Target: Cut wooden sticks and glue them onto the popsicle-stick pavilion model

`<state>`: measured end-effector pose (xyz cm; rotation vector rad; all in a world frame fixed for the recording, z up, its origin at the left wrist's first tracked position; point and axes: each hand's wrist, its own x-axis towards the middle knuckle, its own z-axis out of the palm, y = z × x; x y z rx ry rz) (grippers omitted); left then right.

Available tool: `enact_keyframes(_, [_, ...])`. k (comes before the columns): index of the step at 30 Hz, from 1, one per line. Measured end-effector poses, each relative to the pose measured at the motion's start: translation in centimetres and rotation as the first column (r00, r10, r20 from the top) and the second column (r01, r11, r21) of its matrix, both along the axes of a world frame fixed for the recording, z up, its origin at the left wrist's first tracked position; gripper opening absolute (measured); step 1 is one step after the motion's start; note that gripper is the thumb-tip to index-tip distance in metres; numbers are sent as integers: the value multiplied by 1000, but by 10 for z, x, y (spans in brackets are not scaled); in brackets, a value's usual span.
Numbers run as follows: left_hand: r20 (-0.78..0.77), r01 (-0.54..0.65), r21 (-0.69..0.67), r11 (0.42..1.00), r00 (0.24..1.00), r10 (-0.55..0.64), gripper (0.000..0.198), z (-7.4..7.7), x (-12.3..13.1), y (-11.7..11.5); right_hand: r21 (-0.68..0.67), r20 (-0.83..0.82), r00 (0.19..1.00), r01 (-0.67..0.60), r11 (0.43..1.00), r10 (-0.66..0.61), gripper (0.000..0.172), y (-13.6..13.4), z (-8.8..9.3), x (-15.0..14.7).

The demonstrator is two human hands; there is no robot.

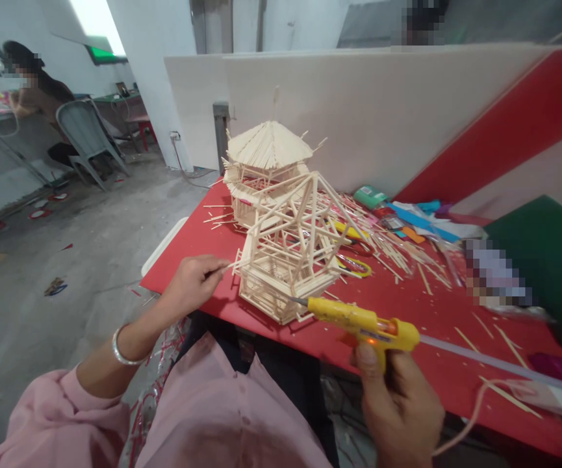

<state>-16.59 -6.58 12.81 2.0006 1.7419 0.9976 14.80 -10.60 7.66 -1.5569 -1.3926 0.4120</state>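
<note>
My right hand (397,403) grips a yellow hot glue gun (363,322) with a lit orange light. A long clear glue stick (475,356) sticks out of its back. The nozzle points left, in front of an open model frame made of thin wooden sticks (290,260); whether it touches the frame I cannot tell. At the frame's left side, my left hand (197,279) pinches a thin wooden stick (233,264) between thumb and fingers. Behind stands a second stick model with a closed conical roof (271,146).
Loose sticks (383,240), yellow-handled scissors (355,265) and a green roll (370,196) lie on the red table (402,292). A dark green board (544,260) stands at the right. Across the room, a person (41,97) sits by a grey chair (86,133).
</note>
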Motion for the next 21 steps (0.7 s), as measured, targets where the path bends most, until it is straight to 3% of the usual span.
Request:
enact_keyframes(3, [90,-113,85,990,990,106,20,7,4,-23,-74,-15,998,62,995,-63,52,12,-17,39])
enact_keyframes(6, [186,-100,0,995,978,99,19,5,18,-51,-219,49,997,72,973,-63,60,35,-41,79])
enact_keyframes(10, [450,187,-186,965,889,-85,25,-24,62,-71,-365,318,948,116,924,7,62,62,-67,107])
enact_keyframes(12, [570,267,-277,923,819,-66,30,-43,87,-71,-388,453,890,152,909,45,57,68,-70,110])
enact_keyframes(15, [708,300,-401,865,701,85,35,-66,116,-64,-285,664,747,226,931,22,54,71,-59,107])
enact_keyframes(17, [749,310,-455,835,640,170,39,-74,129,-57,-207,732,681,203,957,14,53,81,-44,100])
enact_keyframes(19, [761,330,-483,811,617,202,41,-78,140,-52,-196,718,690,68,978,96,50,106,-27,87])
enact_keyframes(21, [764,361,-500,787,611,205,43,-80,150,-47,-226,682,678,-160,961,273,46,144,-14,68])
